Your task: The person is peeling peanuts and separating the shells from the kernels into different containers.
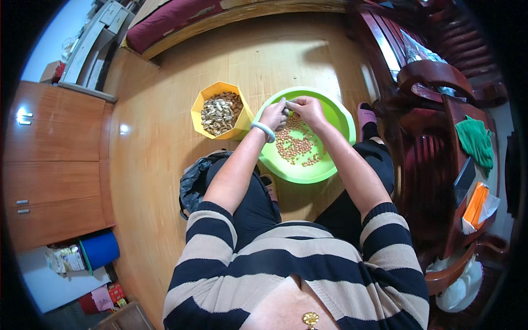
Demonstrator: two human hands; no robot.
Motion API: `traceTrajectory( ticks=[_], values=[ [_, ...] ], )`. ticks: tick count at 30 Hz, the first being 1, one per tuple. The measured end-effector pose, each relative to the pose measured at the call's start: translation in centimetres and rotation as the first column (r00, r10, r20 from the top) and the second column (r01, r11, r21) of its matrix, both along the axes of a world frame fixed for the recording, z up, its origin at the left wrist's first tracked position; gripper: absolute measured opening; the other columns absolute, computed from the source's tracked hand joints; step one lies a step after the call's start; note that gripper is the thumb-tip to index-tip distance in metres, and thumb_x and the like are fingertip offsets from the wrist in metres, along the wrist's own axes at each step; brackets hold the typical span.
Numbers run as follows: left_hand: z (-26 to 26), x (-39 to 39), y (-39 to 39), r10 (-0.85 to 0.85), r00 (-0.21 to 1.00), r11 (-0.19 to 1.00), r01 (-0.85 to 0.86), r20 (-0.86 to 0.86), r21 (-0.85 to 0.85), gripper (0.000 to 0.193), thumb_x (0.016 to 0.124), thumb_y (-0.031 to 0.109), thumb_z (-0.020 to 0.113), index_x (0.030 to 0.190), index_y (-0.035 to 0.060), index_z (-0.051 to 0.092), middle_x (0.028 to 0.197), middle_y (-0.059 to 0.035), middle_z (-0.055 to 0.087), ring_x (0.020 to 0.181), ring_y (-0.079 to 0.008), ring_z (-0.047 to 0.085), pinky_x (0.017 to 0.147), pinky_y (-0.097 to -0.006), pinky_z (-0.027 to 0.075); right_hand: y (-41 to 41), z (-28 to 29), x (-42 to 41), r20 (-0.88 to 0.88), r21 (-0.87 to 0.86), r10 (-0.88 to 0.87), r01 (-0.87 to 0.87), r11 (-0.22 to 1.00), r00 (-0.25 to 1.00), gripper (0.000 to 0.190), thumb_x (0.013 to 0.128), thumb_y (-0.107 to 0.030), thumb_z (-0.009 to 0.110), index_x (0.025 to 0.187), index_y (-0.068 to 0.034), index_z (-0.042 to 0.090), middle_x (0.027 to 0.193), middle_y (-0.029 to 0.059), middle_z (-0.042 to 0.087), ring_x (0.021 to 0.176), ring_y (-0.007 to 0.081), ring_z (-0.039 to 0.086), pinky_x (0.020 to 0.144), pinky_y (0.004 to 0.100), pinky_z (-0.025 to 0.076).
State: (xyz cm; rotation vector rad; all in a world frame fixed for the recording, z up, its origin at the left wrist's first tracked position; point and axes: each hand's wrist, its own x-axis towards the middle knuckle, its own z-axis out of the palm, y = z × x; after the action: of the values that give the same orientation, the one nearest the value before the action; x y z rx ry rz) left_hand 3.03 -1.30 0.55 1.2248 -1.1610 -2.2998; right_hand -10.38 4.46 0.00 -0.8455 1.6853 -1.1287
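A light green plastic basin [305,176] stands on the floor, with many shelled peanut kernels [295,144] over its bottom. Above its upper left part, my left hand [274,115] and my right hand [307,108] meet at the fingertips. The fingers of both are pinched together, and whatever may be between them is too small to make out. My left hand's fingers are curled, so its palm is hidden. A yellow eight-sided bin [245,119] stands beside the basin on the left, holding a heap of peanut shells [220,114].
A dark plastic bag [194,181] lies by my left leg. Dark red wooden furniture [425,156] stands on the right, bearing a green cloth [476,142] and an orange tissue pack [476,206]. Wooden cabinets [57,165] line the left side. A slippered foot [367,119] is right of the basin.
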Motion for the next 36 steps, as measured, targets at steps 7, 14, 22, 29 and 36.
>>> traceTrajectory(
  ticks=[7, 14, 22, 29, 36],
  values=[
    [0.8, 1.3, -1.6, 0.086, 0.996, 0.996, -0.086, 0.028, 0.022, 0.032, 0.091, 0.04, 0.048, 0.07, 0.0157, 0.044, 0.049, 0.0065, 0.032, 0.037, -0.0059, 0.024, 0.035, -0.0215, 0.017, -1.4, 0.1, 1.2, -0.138, -0.162, 0.112, -0.134, 0.978, 0.984, 0.025, 0.081, -0.021, 0.066, 0.093, 0.0, 0.068, 0.077, 0.006, 0.068, 0.067, 0.0112, 0.06, 0.063, 0.0258, 0.048],
    [0.7, 6.2, -6.0, 0.711, 0.7, 0.692, -0.714, 0.065, 0.107, 0.049, 0.09, 0.057, 0.038, 0.084, 0.01, 0.048, 0.048, 0.0063, 0.025, 0.035, -0.0086, 0.022, 0.032, -0.0247, 0.016, -1.9, -0.1, 2.3, -0.152, -0.13, 0.132, -0.153, 0.98, 0.979, 0.026, 0.081, -0.021, 0.064, 0.097, 0.001, 0.066, 0.081, 0.0089, 0.068, 0.068, 0.0129, 0.062, 0.065, 0.0276, 0.049],
    [0.5, 4.2, -5.5, 0.445, 0.889, 0.874, -0.405, -0.109, 0.269, 0.052, 0.095, 0.051, 0.027, 0.098, 0.0048, 0.05, 0.052, 0.0044, 0.03, 0.037, -0.0088, 0.022, 0.034, -0.0233, 0.018, -1.6, 0.4, 2.2, -0.22, -0.185, 0.047, -0.089, 0.979, 0.974, 0.021, 0.08, -0.019, 0.064, 0.092, -0.002, 0.067, 0.074, 0.01, 0.066, 0.065, 0.0139, 0.062, 0.061, 0.029, 0.048],
    [1.0, 1.1, -1.8, 0.015, 0.998, 0.999, -0.011, -0.066, 0.049, 0.06, 0.093, 0.058, 0.021, 0.097, 0.0083, 0.055, 0.055, 0.0054, 0.039, 0.039, -0.0061, 0.03, 0.035, -0.0209, 0.022, -0.3, 2.9, 2.2, -0.336, -0.181, 0.075, -0.143, 0.973, 0.939, 0.019, 0.075, -0.019, 0.067, 0.083, -0.002, 0.068, 0.07, 0.0126, 0.065, 0.061, 0.0194, 0.062, 0.06, 0.0324, 0.049],
    [1.4, 0.1, -0.8, 0.041, 0.996, 0.999, -0.039, -0.083, 0.022, 0.05, 0.095, 0.052, 0.024, 0.088, 0.0107, 0.05, 0.056, 0.0047, 0.039, 0.039, -0.005, 0.028, 0.034, -0.0188, 0.02, -0.4, 1.4, 1.0, 0.024, -0.149, 0.031, -0.027, 0.988, 0.999, 0.019, 0.078, -0.018, 0.068, 0.076, 0.0, 0.067, 0.068, 0.0054, 0.065, 0.061, 0.011, 0.058, 0.059, 0.0273, 0.046]
  ],
)
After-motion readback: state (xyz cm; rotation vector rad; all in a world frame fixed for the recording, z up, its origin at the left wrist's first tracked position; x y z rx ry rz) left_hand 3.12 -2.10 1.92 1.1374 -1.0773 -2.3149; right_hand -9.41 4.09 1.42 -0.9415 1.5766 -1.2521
